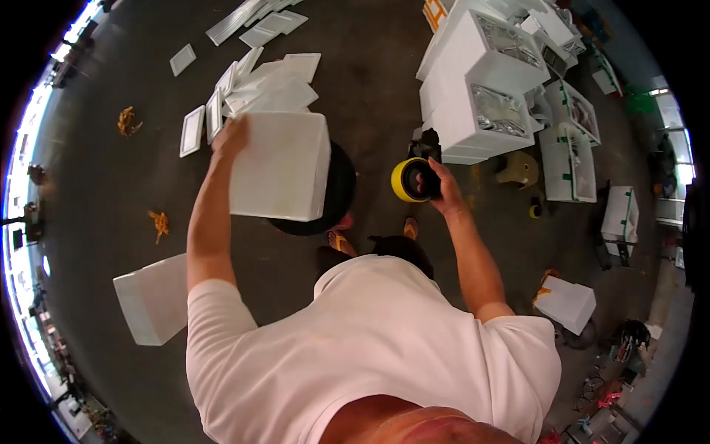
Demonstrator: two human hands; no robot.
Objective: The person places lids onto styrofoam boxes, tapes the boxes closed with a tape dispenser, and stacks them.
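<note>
A white foam box (277,163) stands on a round black support (342,185) in front of me. My left hand (232,138) is at the far left corner of this box, its slightly blurred fingers curled over the edge. Off to the right of the box, my right hand (445,190) grips a black tape dispenser (427,144) loaded with a wide roll of yellow tape (399,181). Part of the dispenser's handle is hidden by my fingers.
Loose white foam lids (270,85) lie heaped beyond the box. Stacked foam boxes (451,111) with silvery bags rise at the right, near a brownish stool (518,170). Another foam box (151,300) sits at the left. Orange strapping scraps (159,224) litter the floor.
</note>
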